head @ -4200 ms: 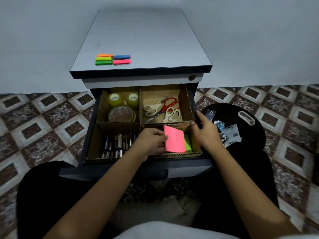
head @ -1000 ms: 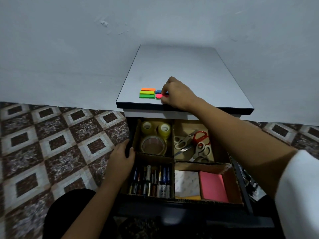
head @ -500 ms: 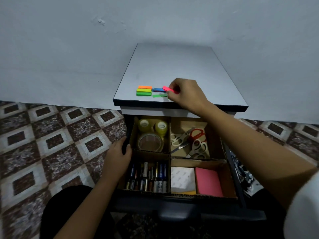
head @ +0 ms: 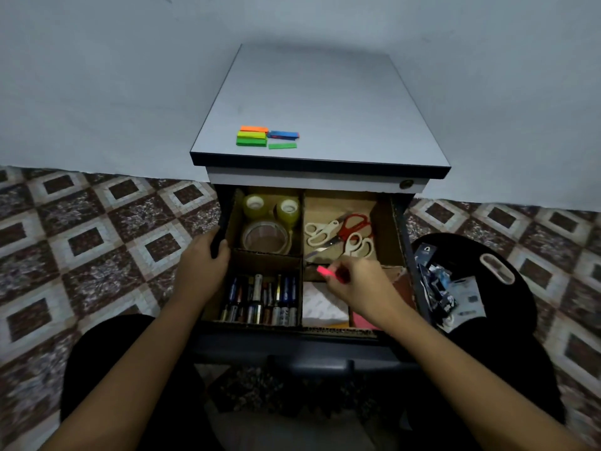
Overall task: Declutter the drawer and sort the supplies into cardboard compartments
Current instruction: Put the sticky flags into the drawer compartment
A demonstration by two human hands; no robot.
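Observation:
The open drawer (head: 403,242) holds four cardboard compartments. My right hand (head: 361,284) pinches a small pink sticky-flag pad (head: 327,271) above the front right compartment, which holds a white pad (head: 322,304) and a pink note pad (head: 361,320). My left hand (head: 201,268) grips the drawer's left wall. Tape rolls (head: 266,222) fill the back left compartment, scissors (head: 341,236) the back right, batteries and pens (head: 260,297) the front left. Orange, green and blue flag pads (head: 260,136) lie on the cabinet top (head: 325,102).
A black round stool (head: 507,297) to the right of the drawer carries small packets and cards (head: 439,288). Patterned floor tiles (head: 97,229) surround the cabinet. A pale wall (head: 97,76) stands behind it. My dark-clothed knees flank the drawer front.
My right hand lifted the pink flag pad off the cabinet top and brought it down over the front right compartment. A loose green flag stays on top. The left hand kept its grip.

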